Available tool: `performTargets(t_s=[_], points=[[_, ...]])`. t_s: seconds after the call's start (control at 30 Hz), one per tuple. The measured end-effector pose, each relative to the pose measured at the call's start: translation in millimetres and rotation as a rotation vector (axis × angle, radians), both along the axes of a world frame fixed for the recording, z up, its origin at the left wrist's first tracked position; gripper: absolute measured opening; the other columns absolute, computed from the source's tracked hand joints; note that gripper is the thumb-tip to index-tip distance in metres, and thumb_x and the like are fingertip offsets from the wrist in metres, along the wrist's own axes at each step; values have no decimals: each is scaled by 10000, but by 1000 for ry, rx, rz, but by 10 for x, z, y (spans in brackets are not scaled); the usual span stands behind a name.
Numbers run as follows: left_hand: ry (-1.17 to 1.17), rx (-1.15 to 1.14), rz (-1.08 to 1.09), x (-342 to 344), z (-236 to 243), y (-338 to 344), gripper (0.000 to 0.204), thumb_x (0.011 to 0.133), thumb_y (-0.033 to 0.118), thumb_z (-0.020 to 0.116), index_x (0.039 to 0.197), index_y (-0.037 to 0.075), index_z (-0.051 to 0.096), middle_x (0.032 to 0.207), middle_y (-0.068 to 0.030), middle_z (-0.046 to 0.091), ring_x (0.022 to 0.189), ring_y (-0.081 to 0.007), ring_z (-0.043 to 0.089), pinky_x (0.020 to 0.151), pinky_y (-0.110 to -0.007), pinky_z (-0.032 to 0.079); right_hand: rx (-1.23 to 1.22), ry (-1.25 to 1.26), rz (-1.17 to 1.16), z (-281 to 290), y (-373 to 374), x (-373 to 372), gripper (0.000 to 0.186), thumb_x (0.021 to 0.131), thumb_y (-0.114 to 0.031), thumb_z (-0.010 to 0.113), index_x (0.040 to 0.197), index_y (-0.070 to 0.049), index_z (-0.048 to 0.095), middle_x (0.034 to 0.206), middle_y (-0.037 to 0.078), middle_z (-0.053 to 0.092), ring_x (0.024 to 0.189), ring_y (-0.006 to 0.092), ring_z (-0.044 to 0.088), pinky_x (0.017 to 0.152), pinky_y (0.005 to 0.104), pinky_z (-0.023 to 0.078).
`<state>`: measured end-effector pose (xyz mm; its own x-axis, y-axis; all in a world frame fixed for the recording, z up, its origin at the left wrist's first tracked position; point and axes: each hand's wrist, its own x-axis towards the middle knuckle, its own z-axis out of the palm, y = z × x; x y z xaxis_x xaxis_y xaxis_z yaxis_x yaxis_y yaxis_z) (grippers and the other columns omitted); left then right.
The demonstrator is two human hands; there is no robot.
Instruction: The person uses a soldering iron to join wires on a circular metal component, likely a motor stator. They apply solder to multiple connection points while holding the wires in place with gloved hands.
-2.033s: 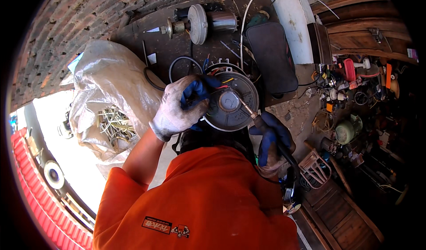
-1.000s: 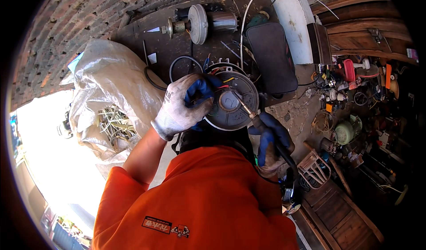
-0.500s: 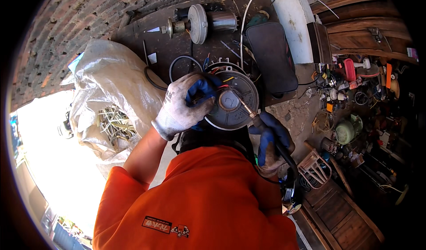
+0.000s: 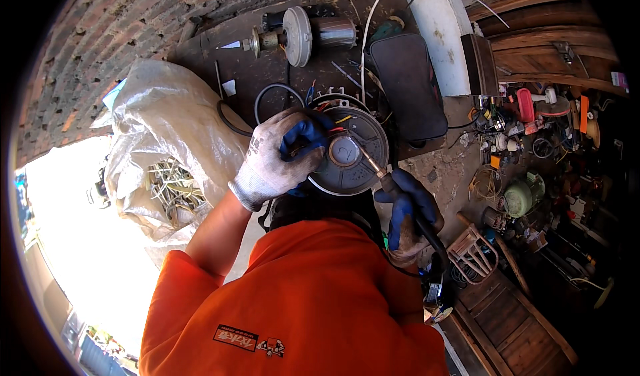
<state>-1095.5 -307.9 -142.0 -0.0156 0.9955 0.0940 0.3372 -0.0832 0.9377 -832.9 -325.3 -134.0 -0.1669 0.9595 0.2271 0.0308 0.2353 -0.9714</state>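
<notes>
A round grey metal motor housing [image 4: 375,135] sits at the near edge of the workbench, with a lighter disc [image 4: 345,151] in its middle. Over its left side, my left hand [image 4: 277,153], in a white and blue glove, pinches a red wire [image 4: 337,129]. A short yellow wire [image 4: 344,119] shows beside it. My right hand [image 4: 417,213], gloved too, is wrapped around the black handle of what looks like a soldering iron [image 4: 375,167]. The iron's metal rod slants up-left over the housing, its tip close to the red wire. My left fingertips partly hide the contact.
A motor rotor [image 4: 333,33] lies at the back of the dark workbench [image 4: 200,49]. A black case [image 4: 408,83] is right of the housing. On the left stands a whitish plastic sack [image 4: 153,103] of scraps. A wooden chair [image 4: 472,253] and a green motor [image 4: 525,195] stand at right.
The soldering iron's tip has shifted very slightly to the right and away from the red wire. My left hand stays almost still.
</notes>
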Motion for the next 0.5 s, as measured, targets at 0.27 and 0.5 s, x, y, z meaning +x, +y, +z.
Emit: performTargets(t_s=[0.27,0.5], points=[[-55,-34,-1,-11,-11,-7,310,721,84,736,992,-34,644,956,-201,655,858,-360,666,791,-383,533,-1,-17,-52,3,13,-29,360,940,-151,612,1188,110,595,1075,253,693,745,247,725,625,298,596],[-108,-94,10,-17,45,-26,308,721,75,706,1005,-31,648,934,-196,653,849,-362,665,792,-380,532,-82,-58,-63,67,15,-70,548,980,-346,629,1258,124,587,1085,227,718,776,218,717,700,291,572]])
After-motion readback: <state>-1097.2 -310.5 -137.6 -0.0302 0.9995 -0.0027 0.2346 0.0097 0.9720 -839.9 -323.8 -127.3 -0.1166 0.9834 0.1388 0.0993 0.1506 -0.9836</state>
